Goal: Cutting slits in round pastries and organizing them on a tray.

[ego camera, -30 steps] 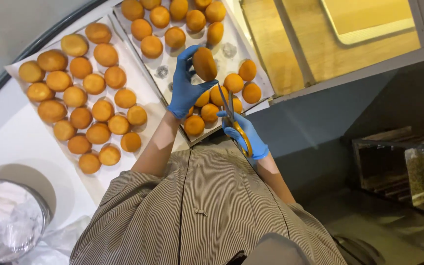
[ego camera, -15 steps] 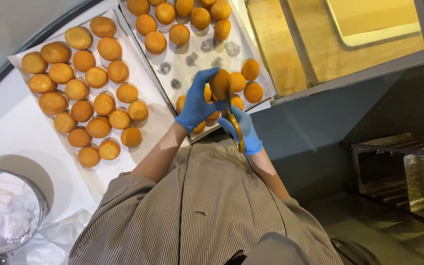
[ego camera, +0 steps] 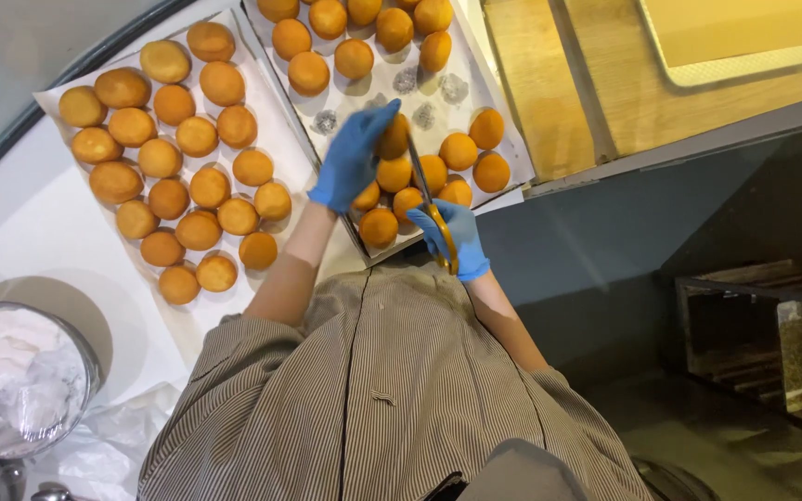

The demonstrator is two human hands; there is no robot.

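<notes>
Bare patches of white baking paper between round golden-brown buns offer the only passage; elsewhere buns crowd closely.

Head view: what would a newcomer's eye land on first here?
Two paper-lined trays of golden round buns fill the upper left. At the right tray, the blue-gloved left hand holds one bun while the right hand works orange-handled scissors against it. A steel bowl of white cream sits lower left.

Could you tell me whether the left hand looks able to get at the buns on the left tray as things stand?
Probably yes: the left hand holds a bun over the right tray, and the buns on the left tray lie uncovered just beside it.
</notes>
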